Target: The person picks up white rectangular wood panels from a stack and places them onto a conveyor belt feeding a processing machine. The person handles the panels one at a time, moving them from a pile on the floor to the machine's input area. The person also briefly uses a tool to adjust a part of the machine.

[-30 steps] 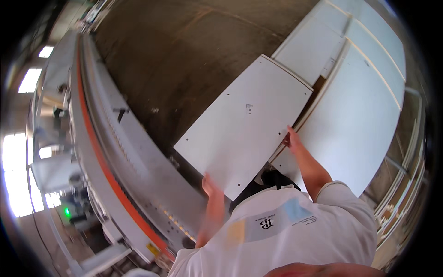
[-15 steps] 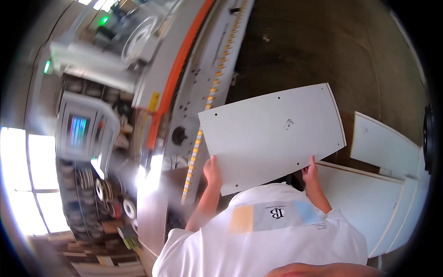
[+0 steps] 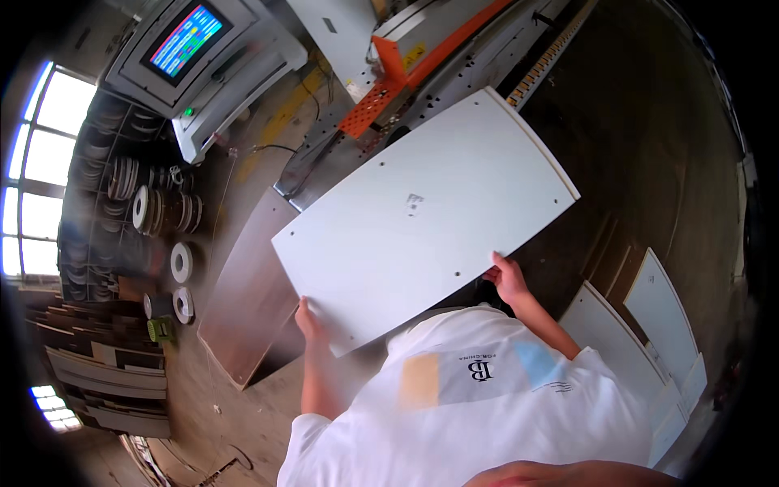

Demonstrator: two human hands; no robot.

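Note:
A white rectangular panel [image 3: 389, 243] with several small drilled holes and a small printed label is held up in front of my body, tilted so its right end is the farther one. My left hand [image 3: 309, 319] grips its near left corner, thumb on the top face and fingers out of sight beneath. Along the near long edge, toward the right, my right hand [image 3: 508, 278] pinches the panel with its thumb on top. Past the panel's far edge lies a machine with an orange guard [image 3: 381, 97].
A brown board [image 3: 251, 284] lies left of the panel. Farther left are a control screen [image 3: 185, 42], rolls of edge banding [image 3: 166, 211] and stacked boards [image 3: 105, 365]. At right, white panels [image 3: 665, 304] lean together. A roller track [image 3: 548, 61] runs at the far side.
My view and body have turned left, carrying the panel along. The machine now sits farther up and right, and the brown board has come into fuller view. Both hands keep their hold.

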